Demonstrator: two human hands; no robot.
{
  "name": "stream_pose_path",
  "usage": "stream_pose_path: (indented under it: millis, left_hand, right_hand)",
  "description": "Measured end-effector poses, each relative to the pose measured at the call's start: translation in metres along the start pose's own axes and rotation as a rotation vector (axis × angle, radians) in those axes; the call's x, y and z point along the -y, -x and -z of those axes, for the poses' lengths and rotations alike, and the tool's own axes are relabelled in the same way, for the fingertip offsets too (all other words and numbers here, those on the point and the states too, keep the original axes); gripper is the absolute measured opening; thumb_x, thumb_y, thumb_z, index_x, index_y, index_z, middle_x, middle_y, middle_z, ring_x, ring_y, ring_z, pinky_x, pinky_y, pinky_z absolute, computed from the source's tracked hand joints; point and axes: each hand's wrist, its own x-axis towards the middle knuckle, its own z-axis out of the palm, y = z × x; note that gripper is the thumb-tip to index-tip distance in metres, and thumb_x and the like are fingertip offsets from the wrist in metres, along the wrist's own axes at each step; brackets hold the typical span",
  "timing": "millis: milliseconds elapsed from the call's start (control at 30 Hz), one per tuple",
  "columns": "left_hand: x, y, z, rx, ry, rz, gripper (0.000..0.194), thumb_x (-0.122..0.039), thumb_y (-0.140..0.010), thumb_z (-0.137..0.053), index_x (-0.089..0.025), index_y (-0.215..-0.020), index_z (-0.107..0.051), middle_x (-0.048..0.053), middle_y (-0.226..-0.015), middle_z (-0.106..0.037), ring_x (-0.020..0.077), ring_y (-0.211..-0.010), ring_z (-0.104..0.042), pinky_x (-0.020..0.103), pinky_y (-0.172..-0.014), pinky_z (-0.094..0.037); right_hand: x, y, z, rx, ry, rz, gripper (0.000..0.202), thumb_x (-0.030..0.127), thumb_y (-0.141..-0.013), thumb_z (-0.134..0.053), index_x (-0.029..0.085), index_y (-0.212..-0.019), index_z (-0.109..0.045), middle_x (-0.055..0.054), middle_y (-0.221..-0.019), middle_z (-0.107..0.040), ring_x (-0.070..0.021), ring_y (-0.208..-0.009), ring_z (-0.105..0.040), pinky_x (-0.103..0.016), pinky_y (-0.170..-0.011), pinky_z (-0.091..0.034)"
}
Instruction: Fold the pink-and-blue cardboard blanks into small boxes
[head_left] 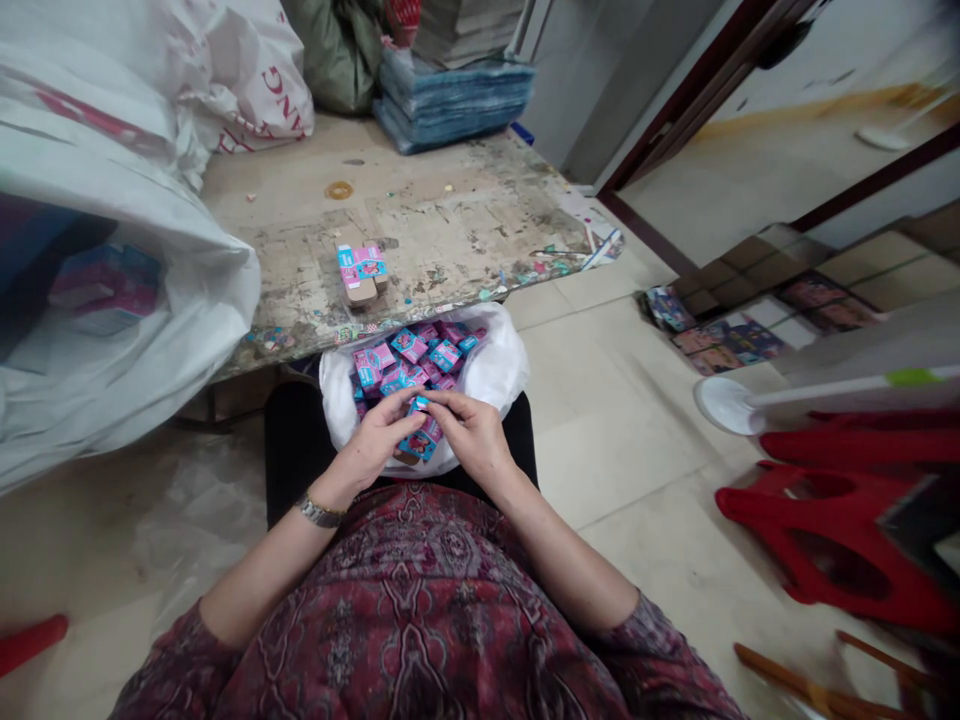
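Between my hands is a small pink and blue carton [421, 440], held over a white bag [500, 362] on my lap. My left hand [379, 432] grips the carton's left side, fingers closed at its upper end. From the other side my right hand [472, 432] pinches the same upper end with thumb and fingers. Inside the bag lie several folded cartons [409, 345] of the same print. Another carton [361, 270], with brown flaps showing, rests on the table near its front edge.
The worn wooden table [465, 220] is ahead, with a yellow ring [339, 190] and blue wrapped stacks [450, 100] on it. A large white sack [210, 290] with cartons inside stands at left. Red stools [817, 520] and stacked boxes [742, 270] are on the right.
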Motion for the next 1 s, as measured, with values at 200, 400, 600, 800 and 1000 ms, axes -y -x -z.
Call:
stream_pose_path:
  millis: [200, 400, 600, 800, 1000]
  left_hand:
    - [-0.002, 0.000, 0.002, -0.045, 0.019, -0.018, 0.053, -0.030, -0.071, -0.083, -0.027, -0.122, -0.070, 0.002, -0.090, -0.066, 0.0156, -0.070, -0.063, 0.027, -0.054, -0.058]
    - [-0.004, -0.001, 0.006, -0.044, 0.045, -0.042, 0.049, -0.030, -0.071, -0.083, -0.024, -0.119, -0.072, 0.005, -0.101, -0.072, 0.0180, -0.078, -0.067, 0.028, -0.059, -0.059]
    - [-0.002, -0.004, 0.007, -0.028, 0.035, -0.108, 0.044, -0.027, -0.074, -0.082, -0.023, -0.116, -0.075, 0.006, -0.107, -0.073, 0.0207, -0.093, -0.068, 0.028, -0.072, -0.060]
    - [-0.003, -0.001, 0.006, -0.050, -0.020, -0.053, 0.047, -0.026, -0.073, -0.081, -0.024, -0.119, -0.074, 0.007, -0.115, -0.073, 0.0210, -0.085, -0.069, 0.026, -0.057, -0.058]
    - [0.002, -0.002, 0.007, -0.070, -0.049, -0.047, 0.045, -0.025, -0.073, -0.082, -0.023, -0.117, -0.075, 0.008, -0.119, -0.073, 0.0214, -0.091, -0.069, 0.025, -0.062, -0.058]
  right_hand:
    - [0.001, 0.002, 0.000, 0.045, 0.039, 0.113, 0.023, 0.031, -0.092, -0.062, 0.028, -0.107, -0.079, -0.005, -0.109, -0.080, -0.0234, -0.104, -0.074, -0.042, -0.098, -0.057]
    - [-0.001, 0.005, -0.002, 0.108, 0.037, 0.200, 0.026, 0.031, -0.095, -0.060, 0.028, -0.116, -0.076, -0.007, -0.119, -0.076, -0.0226, -0.115, -0.070, -0.044, -0.104, -0.054]
    - [0.000, 0.008, -0.005, 0.062, 0.039, 0.263, 0.031, 0.025, -0.097, -0.056, 0.028, -0.123, -0.072, -0.008, -0.120, -0.075, -0.0209, -0.114, -0.069, -0.042, -0.103, -0.054]
    - [-0.002, 0.009, -0.003, 0.075, 0.047, 0.287, 0.025, 0.026, -0.095, -0.058, 0.029, -0.114, -0.075, -0.008, -0.115, -0.075, -0.0210, -0.111, -0.070, -0.042, -0.101, -0.056]
    - [-0.010, 0.009, -0.002, 0.112, 0.042, 0.256, 0.023, 0.025, -0.095, -0.058, 0.028, -0.110, -0.077, -0.008, -0.112, -0.076, -0.0217, -0.110, -0.070, -0.043, -0.100, -0.056]
